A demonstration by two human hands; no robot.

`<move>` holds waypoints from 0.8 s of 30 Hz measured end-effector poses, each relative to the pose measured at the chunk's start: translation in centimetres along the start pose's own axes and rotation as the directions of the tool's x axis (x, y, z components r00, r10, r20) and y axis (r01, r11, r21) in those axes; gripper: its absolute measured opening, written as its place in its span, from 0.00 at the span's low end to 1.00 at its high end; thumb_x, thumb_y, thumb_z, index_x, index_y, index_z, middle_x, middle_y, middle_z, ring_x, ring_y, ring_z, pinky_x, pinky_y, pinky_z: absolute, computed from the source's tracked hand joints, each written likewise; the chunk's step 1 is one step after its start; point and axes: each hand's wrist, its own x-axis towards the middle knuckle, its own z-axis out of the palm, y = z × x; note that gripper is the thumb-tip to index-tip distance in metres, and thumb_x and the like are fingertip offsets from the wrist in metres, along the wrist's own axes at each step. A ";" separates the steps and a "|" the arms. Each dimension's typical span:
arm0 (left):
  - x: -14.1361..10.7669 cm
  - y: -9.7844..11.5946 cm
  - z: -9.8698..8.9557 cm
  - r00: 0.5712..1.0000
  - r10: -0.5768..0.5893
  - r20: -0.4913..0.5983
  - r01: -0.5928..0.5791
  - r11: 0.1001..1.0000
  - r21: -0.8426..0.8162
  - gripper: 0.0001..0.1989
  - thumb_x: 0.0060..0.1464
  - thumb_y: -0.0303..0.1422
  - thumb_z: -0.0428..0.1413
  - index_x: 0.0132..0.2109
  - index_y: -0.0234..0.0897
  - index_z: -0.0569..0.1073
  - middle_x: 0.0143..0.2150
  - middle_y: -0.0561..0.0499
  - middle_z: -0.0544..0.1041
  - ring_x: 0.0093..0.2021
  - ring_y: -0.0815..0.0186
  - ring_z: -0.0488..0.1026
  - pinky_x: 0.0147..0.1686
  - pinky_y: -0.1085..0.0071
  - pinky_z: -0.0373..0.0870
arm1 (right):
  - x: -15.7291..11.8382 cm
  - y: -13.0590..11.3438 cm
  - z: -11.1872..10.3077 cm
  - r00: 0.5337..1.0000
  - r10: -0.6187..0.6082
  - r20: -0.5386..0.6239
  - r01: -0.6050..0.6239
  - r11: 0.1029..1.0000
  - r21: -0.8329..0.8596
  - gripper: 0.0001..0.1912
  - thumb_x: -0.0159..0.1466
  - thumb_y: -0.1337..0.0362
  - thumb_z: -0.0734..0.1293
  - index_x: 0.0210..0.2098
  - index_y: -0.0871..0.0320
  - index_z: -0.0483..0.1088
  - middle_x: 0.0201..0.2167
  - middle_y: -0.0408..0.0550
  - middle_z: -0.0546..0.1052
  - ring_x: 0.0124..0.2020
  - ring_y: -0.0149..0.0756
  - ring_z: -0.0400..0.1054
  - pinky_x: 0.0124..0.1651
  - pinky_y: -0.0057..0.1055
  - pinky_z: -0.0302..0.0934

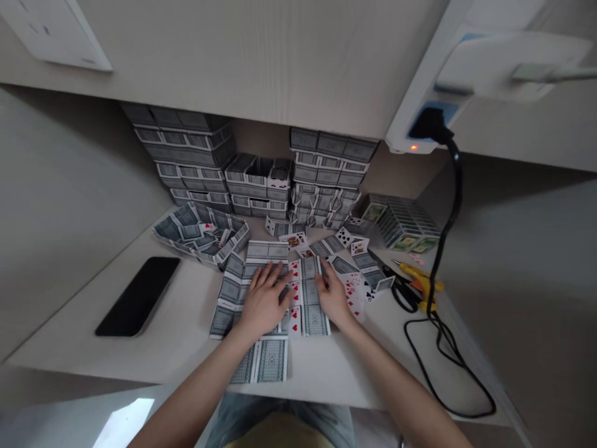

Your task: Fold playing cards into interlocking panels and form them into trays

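Note:
Blue-backed playing cards, joined into a wide sheet (pixel 273 358), lie flat on the white desk (pixel 186 345). My left hand (pixel 265 298) rests on this sheet with its fingers spread. Just right of it, a narrow strip of card backs (pixel 314 311) lies beside a column of face-up heart cards (pixel 295 320). My right hand (pixel 333 294) touches the right edge of that strip, its thumb and fingers apart. Red-suited cards (pixel 355 298) lie face up beyond it, partly hidden by my right hand.
Stacked card structures (pixel 326 168) line the back, beside a card tray (pixel 200 233) of loose pieces. A black phone (pixel 138 297) lies at left. Scattered cards (pixel 345 236), yellow-handled pliers (pixel 413 270), a clear box (pixel 405 224) and a black cable (pixel 454 205) are at right, below a power strip (pixel 433 118).

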 end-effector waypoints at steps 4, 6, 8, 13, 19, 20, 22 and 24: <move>0.0 0.0 0.0 1.000 0.003 0.001 -0.003 1.000 0.011 0.20 0.53 0.39 0.45 0.54 0.45 0.63 0.60 0.53 0.55 0.61 0.58 0.46 0.59 0.55 0.43 | 0.3 0.4 0.2 1.000 0.021 0.012 -0.020 0.999 -0.030 0.26 0.57 0.62 0.58 0.55 0.56 0.55 0.50 0.51 0.66 0.46 0.38 0.64 0.50 0.39 0.56; 0.0 0.0 0.0 1.000 0.006 0.013 -0.006 1.000 0.020 0.21 0.53 0.40 0.45 0.54 0.45 0.62 0.61 0.54 0.54 0.61 0.58 0.45 0.59 0.56 0.41 | 0.4 0.4 0.2 1.000 0.016 0.015 -0.015 0.998 -0.056 0.25 0.57 0.63 0.58 0.55 0.57 0.56 0.52 0.51 0.65 0.48 0.38 0.63 0.52 0.38 0.54; -0.1 -0.2 -0.1 0.999 0.022 0.042 -0.023 0.999 0.024 0.23 0.52 0.42 0.46 0.55 0.45 0.60 0.62 0.54 0.52 0.62 0.58 0.43 0.59 0.56 0.41 | 0.6 0.2 0.1 1.000 0.011 0.021 -0.010 0.997 -0.078 0.24 0.57 0.64 0.58 0.54 0.58 0.58 0.52 0.50 0.65 0.49 0.38 0.62 0.54 0.38 0.52; -0.1 -0.8 -0.4 0.988 0.092 0.128 -0.093 0.996 0.007 0.27 0.52 0.46 0.44 0.58 0.44 0.55 0.63 0.53 0.49 0.62 0.59 0.40 0.59 0.56 0.39 | 0.8 0.0 0.1 0.997 0.038 0.063 -0.034 0.997 -0.066 0.24 0.57 0.65 0.58 0.54 0.57 0.58 0.51 0.50 0.66 0.47 0.37 0.64 0.52 0.37 0.54; -0.2 -1.3 -0.8 0.962 0.162 0.219 -0.166 0.986 0.002 0.32 0.50 0.51 0.41 0.60 0.44 0.49 0.63 0.52 0.46 0.63 0.59 0.37 0.58 0.55 0.35 | 1.1 0.5 0.1 0.998 0.025 0.059 -0.020 0.996 -0.092 0.24 0.56 0.65 0.58 0.53 0.58 0.60 0.50 0.50 0.67 0.47 0.37 0.64 0.51 0.36 0.55; -0.2 -1.3 -0.8 0.960 0.169 0.224 -0.175 0.984 0.008 0.34 0.49 0.52 0.42 0.60 0.44 0.48 0.63 0.51 0.45 0.63 0.59 0.36 0.58 0.55 0.35 | 1.2 0.5 0.1 0.998 0.027 0.063 -0.021 0.995 -0.097 0.24 0.56 0.65 0.58 0.53 0.58 0.60 0.50 0.50 0.67 0.46 0.37 0.65 0.51 0.36 0.56; -0.3 -1.3 -0.8 0.958 0.174 0.227 -0.184 0.983 0.023 0.35 0.48 0.53 0.43 0.60 0.44 0.47 0.63 0.51 0.45 0.63 0.58 0.36 0.58 0.55 0.34 | 1.2 0.5 0.1 0.997 0.037 0.072 -0.029 0.994 -0.104 0.24 0.56 0.65 0.58 0.53 0.58 0.60 0.50 0.50 0.67 0.45 0.36 0.66 0.50 0.35 0.57; -0.3 -1.2 -0.7 0.959 0.173 0.225 -0.185 0.982 0.035 0.35 0.48 0.52 0.44 0.61 0.44 0.46 0.64 0.51 0.44 0.63 0.58 0.35 0.58 0.55 0.33 | 1.2 0.4 0.1 0.996 0.040 0.076 -0.032 0.994 -0.109 0.24 0.56 0.65 0.58 0.53 0.59 0.59 0.50 0.51 0.67 0.45 0.36 0.66 0.50 0.35 0.57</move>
